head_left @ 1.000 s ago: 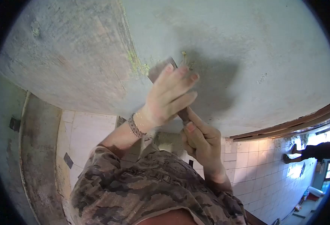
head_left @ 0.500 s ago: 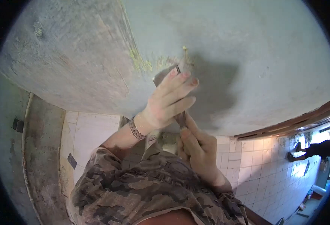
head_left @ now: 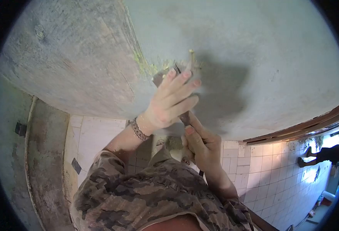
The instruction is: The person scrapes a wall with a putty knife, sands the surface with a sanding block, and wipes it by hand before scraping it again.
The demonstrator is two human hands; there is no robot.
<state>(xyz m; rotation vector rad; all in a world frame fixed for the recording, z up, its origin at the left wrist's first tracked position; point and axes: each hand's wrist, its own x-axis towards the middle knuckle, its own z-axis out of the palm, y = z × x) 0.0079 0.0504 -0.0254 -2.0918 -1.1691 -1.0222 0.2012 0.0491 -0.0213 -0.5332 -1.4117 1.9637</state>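
A scraper with a wide, dark blade (head_left: 159,78) lies against the pale green wall (head_left: 292,50), beside a ragged edge of yellowish, flaking paint (head_left: 142,63). My left hand (head_left: 171,100) rests over the scraper with its fingers stretched out and apart, the fingertips close to the blade. It hides the tool's middle. Lower down, my right hand (head_left: 204,146) is closed round the handle (head_left: 184,118), its thumb along it. A small yellowish strip (head_left: 191,57) stands out on the wall just above the left fingertips.
Bare grey plaster (head_left: 73,54) covers the wall's left part. White tiles (head_left: 269,165) show below, with a dark chip (head_left: 76,166) at the left. At the far right are a person's legs (head_left: 323,154), near a brown wooden edge (head_left: 292,129).
The scraper blade and my left hand have shifted slightly left. My right hand has moved a little left too, still round the handle.
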